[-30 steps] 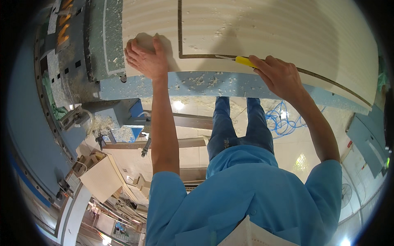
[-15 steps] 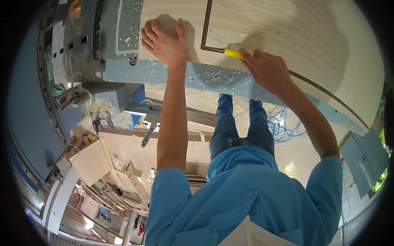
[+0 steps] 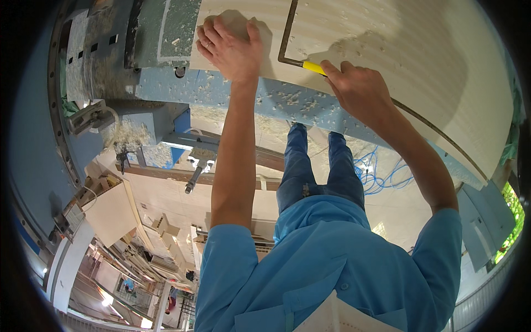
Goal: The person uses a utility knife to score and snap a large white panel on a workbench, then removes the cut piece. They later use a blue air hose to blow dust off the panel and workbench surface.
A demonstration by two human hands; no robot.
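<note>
A large pale board (image 3: 359, 22) lies on the blue machine bed and reaches past its front edge. My left hand (image 3: 232, 51) is open, its fingers spread over the board's left part. A narrow dark groove (image 3: 286, 33) runs along the board and turns a corner to the right of that hand. My right hand (image 3: 359, 88) is closed around a yellow utility knife (image 3: 314, 67). The knife's front end meets the groove just right of the corner; its blade is too small to make out. My right forearm and hand hide part of the groove.
Wood shavings litter the board and the blue machine bed (image 3: 215, 88). A dark green panel (image 3: 180, 33) lies left of the board. Below the bed sit a metal fitting (image 3: 196, 169) and a coil of blue hose (image 3: 376, 174) on the floor. Stacked boards (image 3: 110, 210) stand lower left.
The whole view has shifted slightly. The knife's front end is a little nearer to the groove's corner. My left hand stays spread on the board.
</note>
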